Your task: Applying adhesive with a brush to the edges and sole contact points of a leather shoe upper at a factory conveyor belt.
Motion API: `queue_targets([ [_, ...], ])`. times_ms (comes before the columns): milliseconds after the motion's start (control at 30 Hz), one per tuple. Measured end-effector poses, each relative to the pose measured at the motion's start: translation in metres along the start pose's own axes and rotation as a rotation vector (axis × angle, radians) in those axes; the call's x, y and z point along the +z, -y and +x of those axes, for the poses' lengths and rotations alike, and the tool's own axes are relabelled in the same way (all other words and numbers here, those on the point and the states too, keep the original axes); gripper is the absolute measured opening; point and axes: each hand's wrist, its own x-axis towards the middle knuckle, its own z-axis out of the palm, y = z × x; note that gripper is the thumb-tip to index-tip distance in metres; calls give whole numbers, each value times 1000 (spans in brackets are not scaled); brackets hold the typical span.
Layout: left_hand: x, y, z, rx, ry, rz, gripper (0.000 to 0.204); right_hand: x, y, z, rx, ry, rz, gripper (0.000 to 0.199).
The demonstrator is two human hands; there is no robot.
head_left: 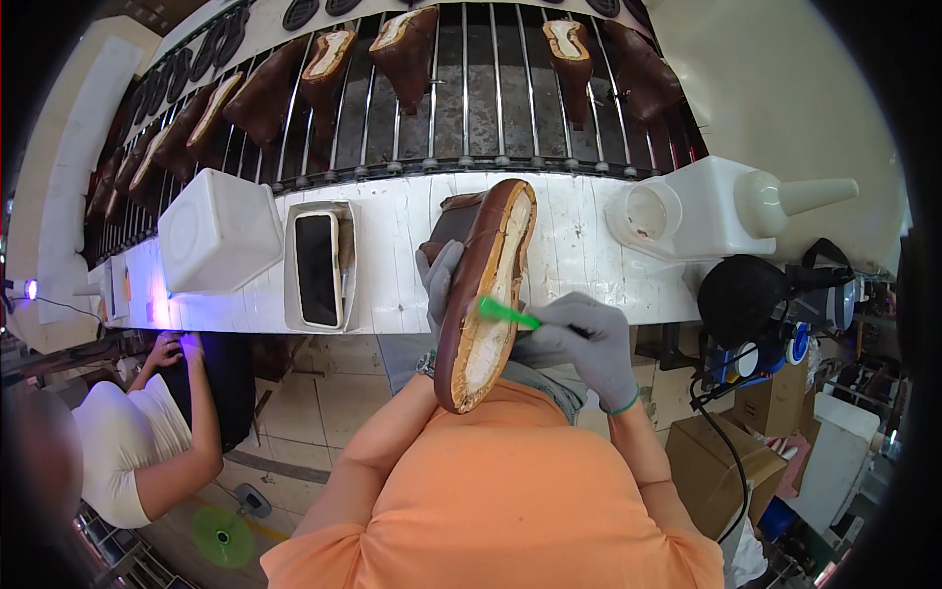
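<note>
Shoe (488,294) — in left hand (439,280)

Shoe (486,294) hides most of left hand (439,285).

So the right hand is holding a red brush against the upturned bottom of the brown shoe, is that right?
Not quite. In the head view the brush is green, not red. The gloved right hand does hold it against the upturned bottom of the brown shoe, which the left hand grips.
</note>
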Motion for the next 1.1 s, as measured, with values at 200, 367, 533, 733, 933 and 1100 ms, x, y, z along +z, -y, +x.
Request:
queue_targets([
  [200,-2,13,5,345,42,505,55,-5,9,-6,-157,31,-79,26],
  [367,-5,13,5,418,46,561,62,-3,9,-10,-128,32,-136,27],
  [533,-1,6,12,612,21,692,73,-6,-4,8,-32,-97,-137,25],
  [733,5,3,22,781,-2,806,86,-19,-26,35,15,-163,-172,19],
  [933,11,-6,24,767,11,789,78,-24,-56,76,14,-375,-203,21],
  [1100,16,-10,21,713,-16,734,62,-37,-44,78,43,-283,-170,20],
])
